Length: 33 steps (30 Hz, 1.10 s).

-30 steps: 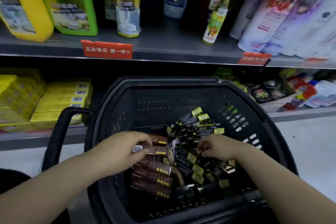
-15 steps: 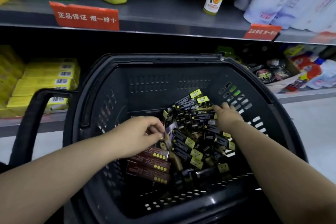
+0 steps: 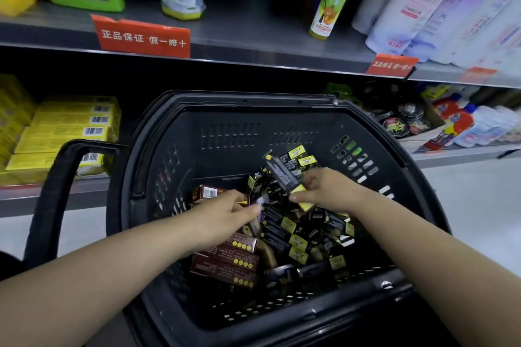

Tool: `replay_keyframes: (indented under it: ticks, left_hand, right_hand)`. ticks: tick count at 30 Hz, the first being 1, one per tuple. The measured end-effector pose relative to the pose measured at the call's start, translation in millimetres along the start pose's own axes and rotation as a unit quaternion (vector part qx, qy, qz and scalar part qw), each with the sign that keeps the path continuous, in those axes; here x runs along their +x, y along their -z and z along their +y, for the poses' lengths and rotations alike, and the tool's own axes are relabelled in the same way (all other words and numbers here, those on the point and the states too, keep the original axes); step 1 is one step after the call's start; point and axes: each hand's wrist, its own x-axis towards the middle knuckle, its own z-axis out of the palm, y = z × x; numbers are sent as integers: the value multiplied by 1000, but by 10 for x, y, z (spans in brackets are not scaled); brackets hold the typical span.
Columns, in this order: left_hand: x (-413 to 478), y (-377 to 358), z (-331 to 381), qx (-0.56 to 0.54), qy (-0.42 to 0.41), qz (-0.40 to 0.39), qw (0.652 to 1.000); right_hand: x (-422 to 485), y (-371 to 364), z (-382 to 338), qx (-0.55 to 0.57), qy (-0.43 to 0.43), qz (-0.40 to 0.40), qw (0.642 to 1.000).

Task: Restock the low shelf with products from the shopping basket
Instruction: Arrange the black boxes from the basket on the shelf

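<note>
Currently both hands are inside the black shopping basket, centre of frame. Right hand pinches one black-and-yellow box, thumb and fingers on its lower yellow end, with the box tilted up and left, lifted clear of the pile. Left hand reaches in from lower left with its fingers bent and their tips at a small purplish packet; can't tell if it's grasped or only touched. A brown box with a barcode shows just behind that hand. More black-and-yellow boxes are heaped on the basket floor, with stacked brown boxes to their left. The basket handle stands up at left. The low shelf runs behind the basket, with yellow boxes stacked on it at mid left and round tins and pouches at mid right. The upper shelf across the top holds bottles and a red tag.
</note>
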Motion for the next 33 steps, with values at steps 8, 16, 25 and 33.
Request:
replay_keyframes:
  ticks: [8,16,25,33]
  left_hand:
    - [20,-111,60,-392,101,10,914]
    - [91,-33,-14,-352,115,26,928]
    - [120,-9,-79,-312,110,43,943]
    - [116,-39,-60,-232,82,29,969]
  right_hand:
    - [-428,-146,-386,171,165,-35,971]
    - [141,-97,599,-112,-64,-92,987]
    - [286,-112,407,-262,-9,-15,965]
    - [-130,-129,-411,173,69,24,982]
